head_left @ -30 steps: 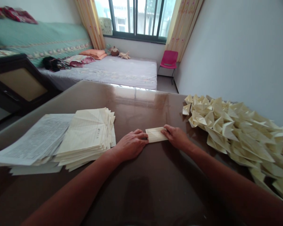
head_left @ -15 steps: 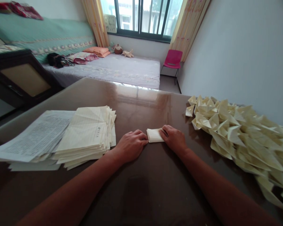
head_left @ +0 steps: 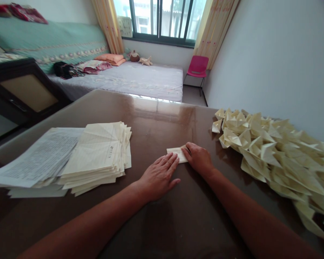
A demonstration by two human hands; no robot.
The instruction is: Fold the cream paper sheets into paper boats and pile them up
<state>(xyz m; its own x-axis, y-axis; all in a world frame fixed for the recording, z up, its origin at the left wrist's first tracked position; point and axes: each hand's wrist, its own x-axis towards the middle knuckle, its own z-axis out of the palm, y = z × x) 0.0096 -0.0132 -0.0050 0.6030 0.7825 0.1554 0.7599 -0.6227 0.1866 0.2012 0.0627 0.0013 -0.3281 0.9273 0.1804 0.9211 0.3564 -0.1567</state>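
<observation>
The left hand (head_left: 159,176) was open and flat, and its fingertips lay on a small folded paper (head_left: 180,156). The right hand (head_left: 199,159) had its fingers bent over the right end of that same paper (I could not tell if they pinched it or only pressed on it). The small paper lay on the shiny brown table (head_left: 110,108), in the middle, between two big groups of paper. On the left was a messy stack of cream sheets (head_left: 93,147) with crease lines on top, and it touched some white printed pages (head_left: 47,154). On the right was a big heap of pointy folded shapes (head_left: 280,158). Past the table were a bed (head_left: 153,77) and a pink chair (head_left: 198,65).
</observation>
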